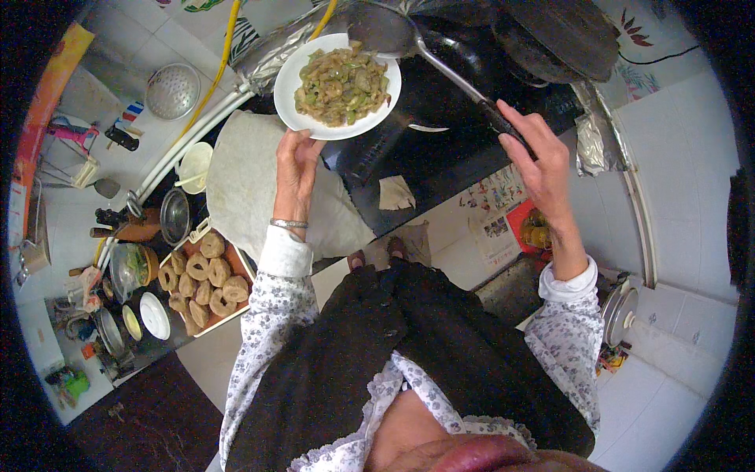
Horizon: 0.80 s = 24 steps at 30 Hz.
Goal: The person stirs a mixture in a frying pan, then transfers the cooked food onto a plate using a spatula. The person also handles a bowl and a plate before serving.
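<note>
My left hand [296, 164] grips the near rim of a white plate [287, 112]. Chopped cooked food [342, 85], pale brown and green, is heaped on the plate. My right hand [540, 156] is closed around the dark handle of a metal wok spatula [451, 75]. The spatula's broad blade [380, 29] reaches to the plate's far right edge; whether it touches the plate I cannot tell. Beneath the plate and spatula lies a black stove top [448, 159], partly hidden by them.
A pale cloth [242, 165] covers something left of the stove. Ring-shaped buns [197, 267] fill a tray [227, 317] beside several bowls. A large dark lid [560, 35] stands at the back right, near foil [596, 138]. A folded cloth piece [396, 193] lies at the stove's front.
</note>
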Tool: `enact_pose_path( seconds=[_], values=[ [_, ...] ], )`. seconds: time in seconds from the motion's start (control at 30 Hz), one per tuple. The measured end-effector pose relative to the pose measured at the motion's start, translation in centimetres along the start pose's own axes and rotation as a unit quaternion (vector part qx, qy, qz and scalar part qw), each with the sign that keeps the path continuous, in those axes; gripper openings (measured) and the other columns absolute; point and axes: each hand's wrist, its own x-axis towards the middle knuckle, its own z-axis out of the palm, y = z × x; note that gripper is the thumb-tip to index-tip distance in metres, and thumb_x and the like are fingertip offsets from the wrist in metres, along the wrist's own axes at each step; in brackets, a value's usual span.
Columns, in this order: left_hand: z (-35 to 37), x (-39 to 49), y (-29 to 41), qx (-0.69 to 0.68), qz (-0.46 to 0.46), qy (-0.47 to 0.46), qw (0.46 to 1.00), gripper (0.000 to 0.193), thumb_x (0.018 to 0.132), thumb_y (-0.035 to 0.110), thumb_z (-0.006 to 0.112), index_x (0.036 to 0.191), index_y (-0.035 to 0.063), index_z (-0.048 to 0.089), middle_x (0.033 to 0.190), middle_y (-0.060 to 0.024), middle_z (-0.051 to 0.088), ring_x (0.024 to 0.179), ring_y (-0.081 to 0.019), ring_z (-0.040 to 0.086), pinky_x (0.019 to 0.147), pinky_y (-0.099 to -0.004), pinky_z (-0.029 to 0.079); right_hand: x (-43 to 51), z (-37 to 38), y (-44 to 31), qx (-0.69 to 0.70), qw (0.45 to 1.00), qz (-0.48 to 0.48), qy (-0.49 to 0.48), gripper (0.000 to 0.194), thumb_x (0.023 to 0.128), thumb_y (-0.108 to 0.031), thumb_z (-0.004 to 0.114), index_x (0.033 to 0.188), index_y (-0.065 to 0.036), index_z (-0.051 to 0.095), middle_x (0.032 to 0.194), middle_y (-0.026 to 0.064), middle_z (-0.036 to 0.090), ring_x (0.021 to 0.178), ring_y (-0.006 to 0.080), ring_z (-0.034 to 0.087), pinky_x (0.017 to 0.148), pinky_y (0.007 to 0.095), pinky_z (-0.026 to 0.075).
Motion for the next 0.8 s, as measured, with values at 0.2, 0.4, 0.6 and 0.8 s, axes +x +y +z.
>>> enact_pose_path(
  seconds=[0.2, 0.4, 0.6, 0.8],
  values=[
    [-0.8, -0.1, -0.3, -0.008, 0.008, 0.018, 1.000, 0.018, 0.083, 0.006, 0.056, 0.099, -0.0027, 0.054, 0.115, -0.0135, 0.056, 0.110, -0.0255, 0.052, 0.101, -0.0404, 0.042, 0.2, -0.1, 3.1, 0.146, 0.962, 0.229, -0.014, 0.034, 0.087, -0.015, 0.061, 0.120, -0.006, 0.061, 0.090, 0.0003, 0.059, 0.069, 0.0083, 0.048, 0.060, 0.0240, 0.039],
    [-0.7, 0.3, -0.5, -0.003, 0.018, 0.016, 1.000, 0.021, 0.084, 0.008, 0.056, 0.102, -0.0031, 0.054, 0.117, -0.0144, 0.054, 0.112, -0.0272, 0.051, 0.103, -0.0425, 0.041, -0.1, 2.9, 11.2, -0.157, 0.986, 0.014, 0.047, 0.036, 0.083, -0.014, 0.061, 0.119, -0.011, 0.059, 0.084, 0.0125, 0.055, 0.073, 0.0282, 0.059, 0.058, 0.0369, 0.047],
    [-1.7, 0.6, -1.0, -0.013, 0.016, 0.019, 1.000, 0.031, 0.083, 0.006, 0.054, 0.112, -0.0055, 0.050, 0.123, -0.0158, 0.052, 0.117, -0.0289, 0.049, 0.103, -0.0439, 0.041, -0.2, 6.4, 15.3, -0.308, 0.951, 0.007, -0.019, 0.044, 0.082, -0.008, 0.059, 0.125, -0.018, 0.054, 0.090, 0.0093, 0.052, 0.078, 0.0266, 0.058, 0.059, 0.0379, 0.048],
    [-4.3, 1.3, -1.7, -0.024, 0.014, 0.075, 0.997, 0.036, 0.083, 0.004, 0.054, 0.116, -0.0068, 0.048, 0.124, -0.0182, 0.052, 0.119, -0.0301, 0.048, 0.105, -0.0456, 0.039, -0.5, 8.8, 18.9, -0.318, 0.945, -0.066, -0.028, 0.045, 0.079, -0.011, 0.063, 0.123, -0.019, 0.055, 0.099, 0.0094, 0.054, 0.081, 0.0273, 0.058, 0.066, 0.0405, 0.050]
  ],
)
